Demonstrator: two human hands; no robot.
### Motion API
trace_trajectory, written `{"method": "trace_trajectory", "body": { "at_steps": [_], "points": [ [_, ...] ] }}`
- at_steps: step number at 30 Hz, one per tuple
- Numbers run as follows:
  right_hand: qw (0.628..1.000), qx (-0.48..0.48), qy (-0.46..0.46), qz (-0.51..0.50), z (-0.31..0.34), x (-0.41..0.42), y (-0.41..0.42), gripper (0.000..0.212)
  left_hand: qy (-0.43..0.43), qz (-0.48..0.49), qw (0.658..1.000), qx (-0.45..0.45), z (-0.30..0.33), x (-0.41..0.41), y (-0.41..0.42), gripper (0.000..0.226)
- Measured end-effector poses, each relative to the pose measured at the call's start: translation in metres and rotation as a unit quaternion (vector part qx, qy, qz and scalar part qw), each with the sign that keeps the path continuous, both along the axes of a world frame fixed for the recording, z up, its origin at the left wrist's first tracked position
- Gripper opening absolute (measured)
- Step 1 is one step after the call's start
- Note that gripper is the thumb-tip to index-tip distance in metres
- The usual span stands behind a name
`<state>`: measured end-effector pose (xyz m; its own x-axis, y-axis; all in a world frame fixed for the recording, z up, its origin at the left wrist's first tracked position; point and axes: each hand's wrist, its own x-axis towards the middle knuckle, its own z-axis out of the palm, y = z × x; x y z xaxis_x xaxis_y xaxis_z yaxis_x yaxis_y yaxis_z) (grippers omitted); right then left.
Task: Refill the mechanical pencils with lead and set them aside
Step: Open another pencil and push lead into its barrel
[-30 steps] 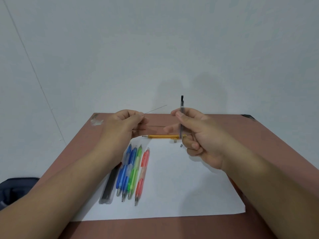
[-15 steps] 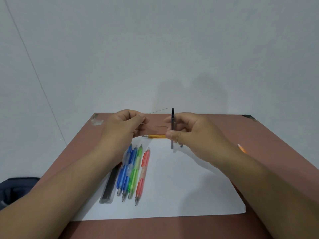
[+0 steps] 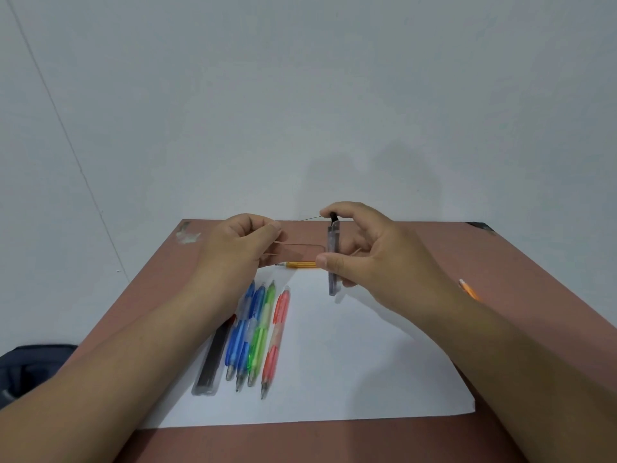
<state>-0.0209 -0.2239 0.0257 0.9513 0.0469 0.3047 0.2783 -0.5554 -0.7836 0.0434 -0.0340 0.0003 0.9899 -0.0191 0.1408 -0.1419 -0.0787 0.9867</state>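
Lead case (image 3: 333, 259) held upright above the bench (image 3: 417, 242), pinched between thumb and fingers of the right hand (image 3: 374, 252). Thin lead (image 3: 309, 218) pinched in the curled left hand (image 3: 240, 243). Four mechanical pencils (image 3: 263, 332) lying side by side on white paper (image 3: 350, 355).

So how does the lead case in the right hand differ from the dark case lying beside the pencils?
The right hand holds the grey lead case upright above the paper, forefinger on its black cap. The dark case lies flat on the paper, untouched, left of the blue pencils. The held one looks paler and translucent; the lying one nearly black. Both are slim and oblong.
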Motion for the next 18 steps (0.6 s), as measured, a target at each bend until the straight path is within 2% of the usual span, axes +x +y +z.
{"method": "trace_trajectory", "body": {
  "at_steps": [6, 9, 13, 15, 18],
  "points": [
    [0.999, -0.035, 0.014, 0.038, -0.003, 0.002, -0.004, 0.042, -0.01, 0.002, 1.0, 0.01, -0.003, 0.001, 0.002, 0.017],
    [0.981, -0.15, 0.077, 0.093, 0.001, 0.0, -0.005, 0.052, -0.043, 0.011, 0.998, 0.034, -0.003, 0.001, 0.001, 0.015],
    [0.946, -0.268, 0.126, 0.132, 0.002, -0.003, -0.005, 0.068, -0.11, 0.009, 0.984, 0.142, -0.008, 0.003, 0.002, 0.014],
    [0.948, -0.284, 0.097, 0.109, 0.001, -0.003, -0.005, 0.054, -0.133, 0.004, 0.971, 0.196, -0.01, 0.003, 0.002, 0.015],
    [0.969, -0.241, -0.053, 0.003, -0.004, 0.005, -0.013, 0.023, -0.184, -0.009, 0.953, 0.241, -0.009, 0.0, -0.001, 0.01]
  ]
}}
